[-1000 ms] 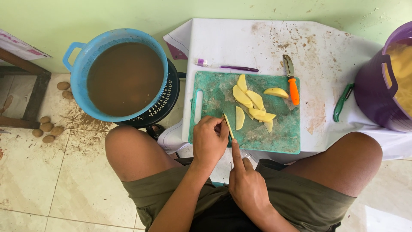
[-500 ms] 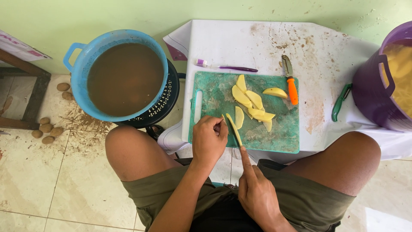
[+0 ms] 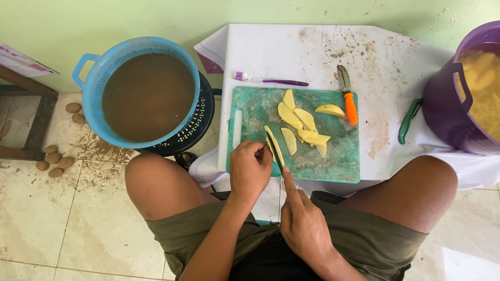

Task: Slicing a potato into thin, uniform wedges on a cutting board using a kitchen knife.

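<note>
Since half a second ago the knife (image 3: 274, 150) has slid forward along the potato slice (image 3: 274, 144), which the left hand (image 3: 249, 169) pins with clenched fingers at the near left of the green cutting board (image 3: 255, 112). Right hand (image 3: 302, 224) grasps the knife's handle, forefinger along the back. Beyond lie cut potato wedges (image 3: 302, 125), an orange-handled peeler (image 3: 349, 101) and a purple toothbrush (image 3: 271, 80) on the white surface (image 3: 291, 52). Blue tub (image 3: 88, 88) of brown water stands left, purple bucket (image 3: 442, 112) right.
</note>
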